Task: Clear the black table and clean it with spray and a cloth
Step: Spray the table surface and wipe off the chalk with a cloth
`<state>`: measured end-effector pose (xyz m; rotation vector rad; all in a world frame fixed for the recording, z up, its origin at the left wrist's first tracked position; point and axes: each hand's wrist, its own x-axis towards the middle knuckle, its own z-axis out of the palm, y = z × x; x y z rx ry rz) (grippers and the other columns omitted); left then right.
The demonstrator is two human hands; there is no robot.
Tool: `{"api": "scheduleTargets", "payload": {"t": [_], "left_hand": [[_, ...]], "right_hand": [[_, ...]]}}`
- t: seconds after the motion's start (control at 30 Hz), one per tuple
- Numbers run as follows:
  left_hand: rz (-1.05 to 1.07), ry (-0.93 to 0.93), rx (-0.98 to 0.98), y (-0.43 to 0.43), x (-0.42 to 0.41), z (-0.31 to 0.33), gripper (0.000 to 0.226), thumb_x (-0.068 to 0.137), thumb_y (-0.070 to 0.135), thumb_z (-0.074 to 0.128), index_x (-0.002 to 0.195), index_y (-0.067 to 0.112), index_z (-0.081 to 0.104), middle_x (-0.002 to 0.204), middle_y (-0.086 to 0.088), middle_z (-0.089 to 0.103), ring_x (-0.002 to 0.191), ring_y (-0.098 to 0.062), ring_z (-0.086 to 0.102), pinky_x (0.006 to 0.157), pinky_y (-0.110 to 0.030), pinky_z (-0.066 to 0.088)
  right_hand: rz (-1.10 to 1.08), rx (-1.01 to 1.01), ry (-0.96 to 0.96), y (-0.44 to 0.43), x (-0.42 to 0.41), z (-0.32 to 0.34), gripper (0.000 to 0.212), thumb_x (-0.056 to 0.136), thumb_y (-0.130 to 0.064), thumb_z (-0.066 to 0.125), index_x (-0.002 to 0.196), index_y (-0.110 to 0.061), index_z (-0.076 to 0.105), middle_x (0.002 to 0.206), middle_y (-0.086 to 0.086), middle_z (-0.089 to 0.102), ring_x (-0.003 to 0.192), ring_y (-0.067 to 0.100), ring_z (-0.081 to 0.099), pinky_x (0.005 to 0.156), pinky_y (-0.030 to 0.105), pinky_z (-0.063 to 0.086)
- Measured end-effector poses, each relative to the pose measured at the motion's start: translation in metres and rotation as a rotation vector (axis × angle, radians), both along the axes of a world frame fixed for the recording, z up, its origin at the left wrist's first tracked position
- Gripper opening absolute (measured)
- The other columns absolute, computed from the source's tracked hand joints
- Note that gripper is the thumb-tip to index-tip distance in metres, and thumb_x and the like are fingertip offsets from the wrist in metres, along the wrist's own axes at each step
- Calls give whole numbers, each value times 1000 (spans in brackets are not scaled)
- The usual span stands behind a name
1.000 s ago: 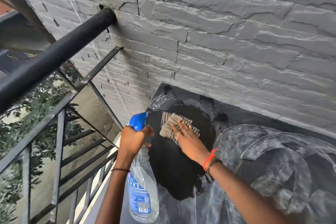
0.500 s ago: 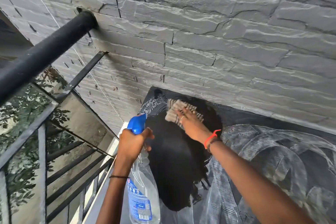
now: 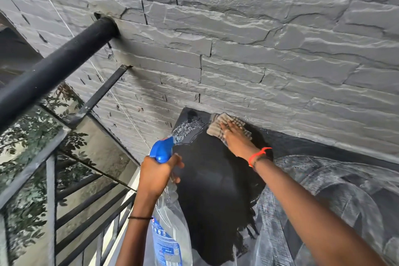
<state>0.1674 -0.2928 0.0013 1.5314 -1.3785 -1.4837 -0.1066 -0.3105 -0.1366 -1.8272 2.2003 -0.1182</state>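
Right hand [image 3: 236,140] pressed flat on cloth [image 3: 218,126] at bench [image 3: 216,179] corner; left hand [image 3: 156,176] gripped spray bottle [image 3: 170,222].

The black table [image 3: 216,179], partly dark and partly grey-streaked, bears a striped cloth [image 3: 214,128] at its far edge.

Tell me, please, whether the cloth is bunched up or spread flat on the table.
Spread roughly flat: the cloth lies under the flat right hand, pressed on the black table right beside the stone wall.
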Motion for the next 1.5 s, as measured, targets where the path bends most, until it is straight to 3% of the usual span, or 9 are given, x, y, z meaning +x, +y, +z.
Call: {"api": "scheduleTargets", "payload": {"t": [0.2,0.37,0.53,0.7,0.8,0.93,1.17,1.33,1.5], "left_hand": [[17,8,4,-2,7,5,13,63,23,63,64,11,64,68,-15,70,34,-25,52,51,-29,44],[36,34,7,-9,12,3,8,68,17,67,62,16,63,67,-15,68,36,-26,51,50,-29,44],[41,56,5,-11,16,0,12,76,10,68,68,13,60,64,-7,68,40,-27,50,48,-28,44],[42,14,-23,-9,26,-1,17,83,4,62,69,13,59,61,-4,67,39,-26,50,50,-29,44],[40,-20,-25,-11,33,-1,17,83,4,61,68,11,60,61,-6,68,35,-25,51,45,-25,42],[93,1,4,-14,42,4,11,65,18,64,66,8,60,64,-18,66,40,-28,52,47,-29,44],[124,-14,20,-11,63,6,9,81,1,60,72,4,60,69,-17,68,37,-25,48,38,-22,40],[131,-38,19,0,66,7,7,74,9,63,68,7,61,67,-13,69,39,-26,51,46,-26,42],[137,-71,-3,16,70,16,10,66,15,63,57,19,66,66,-16,70,41,-27,53,53,-31,44]], "right_hand": [[223,10,-45,0,104,16,68,93,-2,36,151,-16,5,158,13,-4,145,28,-2,119,43,3],[244,-72,-71,64,76,22,65,97,-9,37,151,-19,3,158,5,-6,146,20,-2,112,26,-9],[102,-43,-2,5,36,20,60,99,-19,37,150,-12,7,158,11,1,146,23,3,120,35,4],[166,8,-26,-76,82,14,59,95,-10,33,150,-12,12,158,13,2,146,26,3,119,42,8],[316,-3,-46,-61,122,16,62,93,-4,34,150,-14,11,158,9,-3,146,24,-2,119,43,3],[432,-35,-86,13,129,15,67,96,-4,36,151,-20,2,156,3,-10,143,18,-10,115,32,-8],[260,-36,-13,2,47,11,65,95,-13,41,150,-13,8,158,10,-2,146,22,3,120,33,5],[202,20,-56,-30,115,18,62,93,-5,35,151,-16,12,158,13,2,146,28,3,119,40,5],[367,-73,-85,54,201,29,73,87,6,36,150,-13,7,157,15,-1,145,31,2,119,44,1]]}}
